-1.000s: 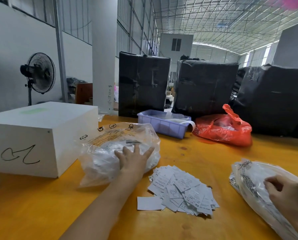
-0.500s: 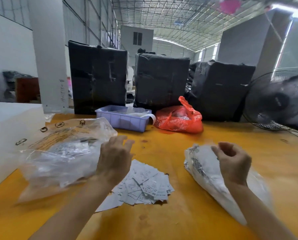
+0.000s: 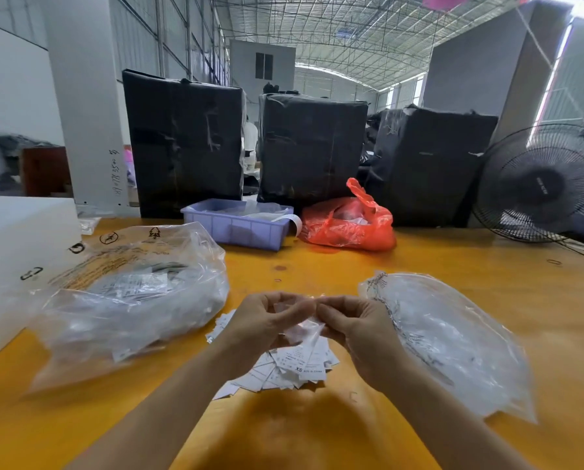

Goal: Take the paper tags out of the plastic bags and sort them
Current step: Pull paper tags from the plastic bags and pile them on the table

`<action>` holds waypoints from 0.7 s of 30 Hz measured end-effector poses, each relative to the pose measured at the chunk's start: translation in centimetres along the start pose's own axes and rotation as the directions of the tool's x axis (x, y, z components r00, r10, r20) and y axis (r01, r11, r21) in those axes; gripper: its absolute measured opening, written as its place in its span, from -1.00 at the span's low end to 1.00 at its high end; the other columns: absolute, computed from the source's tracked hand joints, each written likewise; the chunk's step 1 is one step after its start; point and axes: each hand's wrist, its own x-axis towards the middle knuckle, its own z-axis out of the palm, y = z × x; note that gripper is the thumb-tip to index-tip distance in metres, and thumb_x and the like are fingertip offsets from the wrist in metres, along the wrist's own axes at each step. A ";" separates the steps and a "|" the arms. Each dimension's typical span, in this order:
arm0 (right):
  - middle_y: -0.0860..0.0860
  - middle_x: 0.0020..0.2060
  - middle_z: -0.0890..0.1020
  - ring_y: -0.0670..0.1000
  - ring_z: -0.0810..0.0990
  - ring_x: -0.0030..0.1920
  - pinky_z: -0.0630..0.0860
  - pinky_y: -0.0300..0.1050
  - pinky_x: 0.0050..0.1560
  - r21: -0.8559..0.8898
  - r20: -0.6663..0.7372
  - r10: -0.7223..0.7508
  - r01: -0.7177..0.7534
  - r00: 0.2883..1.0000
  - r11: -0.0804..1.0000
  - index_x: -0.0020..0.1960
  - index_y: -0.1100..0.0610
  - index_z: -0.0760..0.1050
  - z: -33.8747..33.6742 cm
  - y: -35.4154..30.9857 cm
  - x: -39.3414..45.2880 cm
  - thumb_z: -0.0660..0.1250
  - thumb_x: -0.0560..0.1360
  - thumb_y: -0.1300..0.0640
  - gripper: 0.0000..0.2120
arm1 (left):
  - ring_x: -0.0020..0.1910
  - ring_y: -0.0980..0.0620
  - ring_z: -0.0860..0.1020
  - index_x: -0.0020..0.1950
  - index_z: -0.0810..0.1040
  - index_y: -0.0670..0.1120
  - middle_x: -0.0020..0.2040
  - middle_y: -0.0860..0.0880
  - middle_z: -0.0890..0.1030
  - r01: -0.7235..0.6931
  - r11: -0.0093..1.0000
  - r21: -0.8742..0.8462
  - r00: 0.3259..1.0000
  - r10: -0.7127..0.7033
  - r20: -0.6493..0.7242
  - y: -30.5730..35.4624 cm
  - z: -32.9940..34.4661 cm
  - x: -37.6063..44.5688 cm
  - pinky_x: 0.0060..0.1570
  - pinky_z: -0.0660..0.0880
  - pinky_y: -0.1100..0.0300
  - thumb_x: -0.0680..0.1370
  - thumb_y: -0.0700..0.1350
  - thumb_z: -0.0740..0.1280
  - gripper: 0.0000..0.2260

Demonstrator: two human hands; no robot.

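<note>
Small bag (image 3: 304,329) in the grip of both hands: clear, colourless. Tags (image 3: 294,368) beneath the grip: white, black print. Table (image 3: 317,432): yellow-orange. Bag left of the grip (image 3: 131,300): clear, with black symbols and yellow lettering. Bag right of the grip (image 3: 453,340): clear, black print along one edge. Beyond the grip: tray (image 3: 236,228) lilac; bag (image 3: 348,222) red-orange; three bales (image 3: 185,144) black; fan (image 3: 541,184) black

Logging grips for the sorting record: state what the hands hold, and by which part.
Both hands, left hand and right hand, pinch one small clear plastic bag by its upper edge, above the pile of paper tags.
</note>
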 end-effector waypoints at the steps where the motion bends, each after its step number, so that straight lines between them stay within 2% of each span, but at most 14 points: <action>1: 0.08 -0.38 0.66 -0.05 0.62 -0.37 0.54 -0.29 -0.34 -0.006 -0.011 0.004 -0.004 1.000 1.000 -0.22 0.23 0.62 -0.1 0.1 0.0 0.32 0.45 0.42 -0.84 | -0.24 0.00 0.64 0.00 0.60 -0.20 -0.10 -0.17 0.67 0.007 1.000 0.005 1.000 -0.007 -0.012 0.1 -0.1 -0.1 -0.28 0.56 0.24 0.18 -0.04 0.53 -0.55; 3: 0.08 -0.40 0.66 -0.05 0.63 -0.38 0.54 -0.30 -0.34 0.009 -0.010 0.020 -0.020 1.000 1.000 -0.21 0.25 0.61 -0.3 0.1 0.1 0.31 0.45 0.43 -0.83 | -0.28 0.02 0.65 -0.02 0.60 -0.22 -0.15 -0.14 0.68 0.032 0.999 0.011 0.999 -0.031 -0.041 0.1 0.0 -0.1 -0.32 0.55 0.27 0.22 -0.21 0.53 -0.65; 5: 0.10 -0.39 0.65 -0.04 0.63 -0.38 0.55 -0.29 -0.33 0.003 -0.022 0.018 -0.018 1.000 1.000 -0.20 0.26 0.60 -0.4 0.3 0.3 0.32 0.45 0.44 -0.85 | -0.33 0.03 0.63 -0.08 0.61 -0.24 -0.20 -0.15 0.67 0.038 0.999 0.017 0.995 -0.036 -0.095 -0.1 0.3 -0.1 -0.33 0.55 0.27 0.24 -0.28 0.52 -0.72; 7: 0.12 -0.35 0.66 -0.02 0.64 -0.35 0.56 -0.27 -0.31 -0.039 -0.038 0.001 -0.003 0.999 0.999 -0.18 0.25 0.61 -0.5 0.5 0.4 0.34 0.44 0.40 -0.88 | -0.39 0.05 0.59 -0.17 0.61 -0.22 -0.26 -0.13 0.66 0.028 0.999 0.031 0.989 -0.023 -0.149 -0.1 0.5 -0.1 -0.36 0.52 0.26 0.18 -0.24 0.54 -0.73; 9: 0.14 -0.31 0.67 0.00 0.64 -0.33 0.58 -0.22 -0.28 -0.062 -0.018 0.002 -0.003 1.000 0.998 -0.13 0.25 0.60 -0.4 0.4 0.4 0.41 0.39 0.26 -0.93 | -0.42 0.06 0.54 -0.25 0.59 -0.19 -0.35 -0.07 0.63 0.012 0.998 0.055 0.984 -0.002 -0.180 -0.1 0.7 -0.2 -0.39 0.48 0.27 0.14 -0.18 0.55 -0.73; 11: 0.13 -0.33 0.67 0.00 0.63 -0.36 0.58 -0.21 -0.30 -0.018 0.058 0.056 -0.055 0.997 0.998 -0.09 0.27 0.59 -0.5 0.1 0.3 0.46 0.25 0.15 -0.72 | -0.47 0.11 0.49 -0.29 0.56 -0.18 -0.45 -0.01 0.59 -0.004 0.996 0.086 0.981 0.021 -0.194 0.0 0.8 -0.3 -0.45 0.44 0.32 0.11 -0.13 0.55 -0.72; 13: 0.13 -0.35 0.66 0.00 0.64 -0.35 0.57 -0.24 -0.32 0.037 0.115 0.106 -0.111 0.988 0.993 -0.10 0.31 0.58 -0.6 -0.4 0.2 0.46 0.20 0.18 -0.68 | -0.53 0.15 0.45 -0.32 0.53 -0.17 -0.48 0.01 0.55 -0.017 0.995 0.100 0.976 0.038 -0.214 -0.1 0.9 -0.3 -0.49 0.41 0.33 0.08 -0.07 0.55 -0.68; 15: 0.14 -0.34 0.66 0.00 0.65 -0.34 0.57 -0.26 -0.31 0.059 0.119 0.104 -0.112 0.987 0.992 -0.15 0.34 0.59 -0.6 -0.7 0.0 0.45 0.25 0.26 -0.79 | -0.55 0.14 0.43 -0.32 0.50 -0.16 -0.49 -0.01 0.54 -0.023 0.999 0.040 0.972 0.032 -0.232 -0.3 1.0 -0.3 -0.51 0.39 0.32 0.08 -0.03 0.53 -0.66; 17: 0.12 -0.37 0.65 -0.01 0.64 -0.38 0.58 -0.27 -0.30 -0.005 0.044 0.024 -0.024 0.999 1.000 -0.21 0.32 0.60 -0.7 -0.9 0.3 0.44 0.34 0.37 -0.96 | -0.58 0.14 0.42 -0.31 0.50 -0.19 -0.50 -0.03 0.55 -0.046 0.998 -0.033 0.970 0.037 -0.240 -0.5 1.0 0.0 -0.54 0.39 0.33 0.16 -0.05 0.50 -0.71; 19: 0.09 -0.40 0.64 -0.02 0.62 -0.42 0.57 -0.25 -0.32 -0.153 -0.108 -0.144 0.126 0.984 0.980 -0.26 0.25 0.61 -1.9 -1.4 0.9 0.43 0.38 0.40 -0.90 | -0.57 0.15 0.45 -0.28 0.53 -0.22 -0.50 -0.03 0.57 -0.067 0.997 -0.044 0.962 0.053 -0.267 -0.6 0.7 0.3 -0.52 0.42 0.33 0.21 -0.07 0.48 -0.73; 21: 0.05 -0.40 0.65 0.01 0.64 -0.39 0.59 -0.19 -0.30 -0.436 -0.267 -0.392 0.252 0.881 0.864 -0.27 0.19 0.63 -4.4 -2.1 1.8 0.44 0.40 0.36 -0.88 | -0.52 0.13 0.51 -0.22 0.55 -0.24 -0.46 -0.04 0.61 -0.059 0.998 -0.039 0.954 0.045 -0.298 -1.0 0.4 0.7 -0.45 0.48 0.29 0.22 -0.08 0.48 -0.72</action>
